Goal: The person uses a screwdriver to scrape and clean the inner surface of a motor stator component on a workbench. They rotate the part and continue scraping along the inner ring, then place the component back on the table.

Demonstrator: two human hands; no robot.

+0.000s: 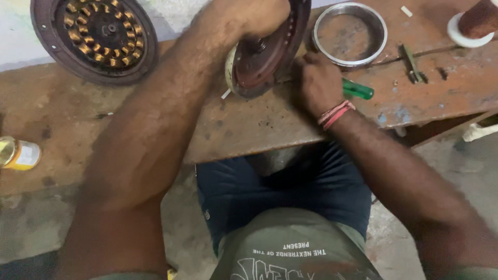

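Your left hand (259,18) is clamped over the top of a round reddish-brown motor cover (267,52), which you hold tilted up on its edge near the front edge of the workbench (244,124); the fingers wrap around its upper rim and the lower rim rests on the bench top. Your right hand (319,83) is closed around a screwdriver with a green handle (358,89), the handle sticking out to the right of your fist while the shaft is hidden behind your fingers, which press up against the right side of the cover. A pink and red band (336,113) circles that wrist. Closest to you, below the front edge of the bench, are your dark blue shorts (282,192) and a grey-green shirt. At the left end of the bench, near its front edge, a small yellow tin (18,154) lies on its side. Farther back, just right of the cover, an empty shiny metal ring (350,33) lies flat on the rusty top. To the right of it lie a small dark metal tool (412,65) and a few loose bits. At the back left corner rests a dark round motor plate with copper coils (93,36), and at the back right corner stands a spool of brown wire (474,23).
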